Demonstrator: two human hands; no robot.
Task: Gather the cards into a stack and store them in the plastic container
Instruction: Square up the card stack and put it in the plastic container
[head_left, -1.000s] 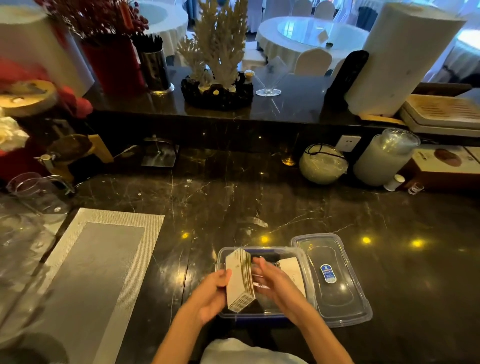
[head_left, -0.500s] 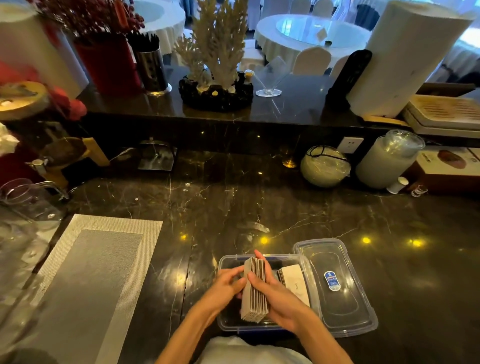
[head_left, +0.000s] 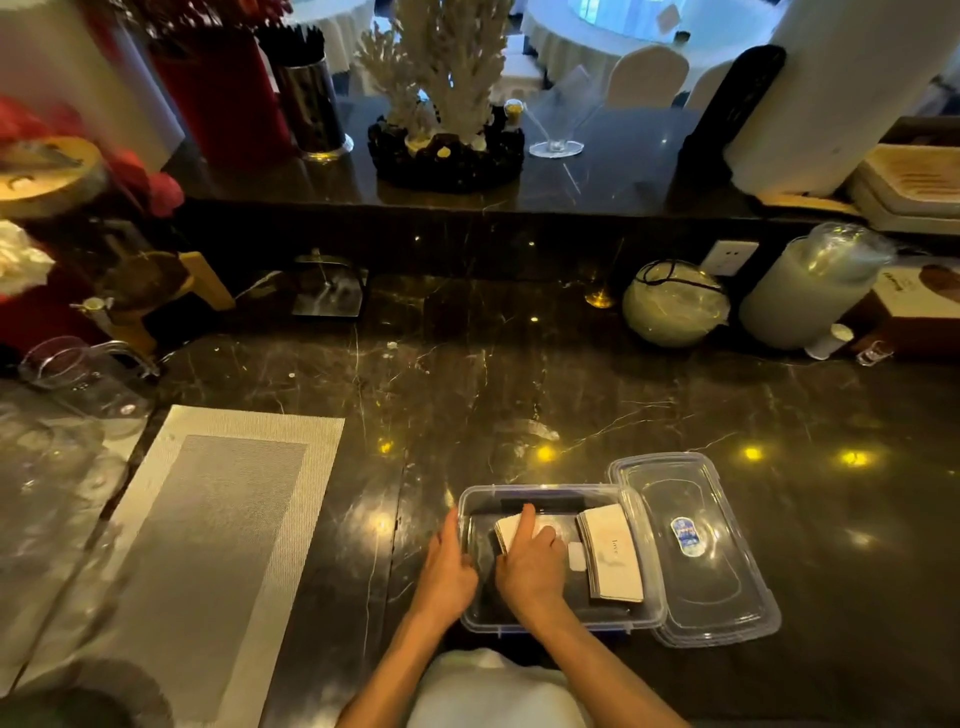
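Note:
A clear plastic container (head_left: 545, 488) sits on the dark marble counter near the front edge. Inside it on the left lies a stack of cards (head_left: 506, 530), laid flat under my right hand (head_left: 530, 566), which presses on it with the index finger stretched out. A second stack of pale cards (head_left: 615, 558) lies in the container's right half. My left hand (head_left: 447, 566) is at the container's left wall, fingers curled over the rim. The clear lid (head_left: 696, 551) lies upside down against the container's right side.
A grey woven placemat (head_left: 208, 545) lies to the left, with a glass pitcher (head_left: 78, 374) beyond it. At the back stand a round pale bowl (head_left: 675, 304), a white jar (head_left: 810, 286) and a raised ledge with a coral ornament (head_left: 447, 104).
The card stack, held upright on edge between both hands above the container, has gone down and now lies flat inside it. My left hand has shifted off the stack to the container's left wall.

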